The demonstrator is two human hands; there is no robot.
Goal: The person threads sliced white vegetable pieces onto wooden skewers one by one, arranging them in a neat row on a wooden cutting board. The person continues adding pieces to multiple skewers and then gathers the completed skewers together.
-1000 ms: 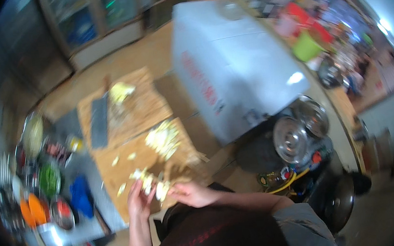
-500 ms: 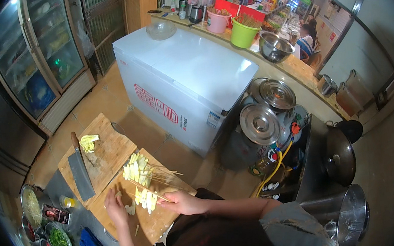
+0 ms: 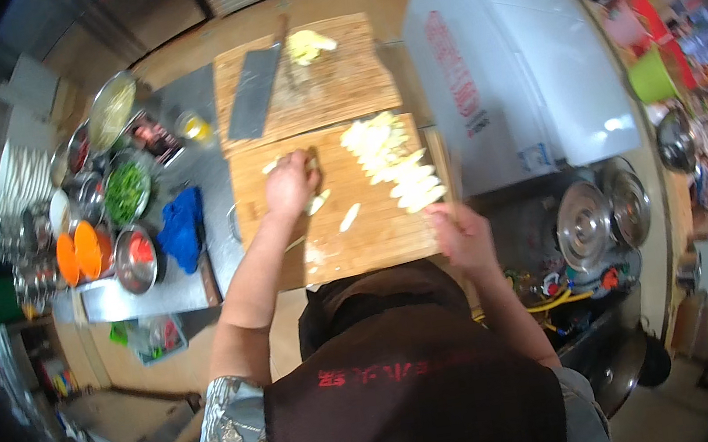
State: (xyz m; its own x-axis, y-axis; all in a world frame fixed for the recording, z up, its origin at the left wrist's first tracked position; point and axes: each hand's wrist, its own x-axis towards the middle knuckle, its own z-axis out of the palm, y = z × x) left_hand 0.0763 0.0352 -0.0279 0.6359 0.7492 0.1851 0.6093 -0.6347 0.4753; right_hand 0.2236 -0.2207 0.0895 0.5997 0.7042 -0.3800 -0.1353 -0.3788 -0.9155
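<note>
My right hand [image 3: 465,237] is closed round the end of a thin skewer at the right edge of the near cutting board [image 3: 374,241]. Pale vegetable slices [image 3: 417,188] are threaded on that skewer, next to a heap of skewered pale yellow slices [image 3: 373,143]. On the board's left part my left hand [image 3: 291,184] reaches down with curled fingers among loose slices; what they pinch is unclear. A loose slice [image 3: 350,217] lies between my hands. The far cutting board [image 3: 347,89] bears a cleaver [image 3: 253,92] and a small yellow leafy pile [image 3: 308,46].
Left on the metal table [image 3: 212,181] are a bowl of chopped greens [image 3: 128,191], a blue cloth [image 3: 183,230], orange bowls [image 3: 92,250] and a steel bowl [image 3: 136,258]. A white chest freezer [image 3: 511,60] stands right, with round metal lids [image 3: 584,226] nearer me.
The view has swung left and down, bringing the boards to the middle. My right hand keeps its skewer, now beside the heap; my left hand stays over the loose slices.
</note>
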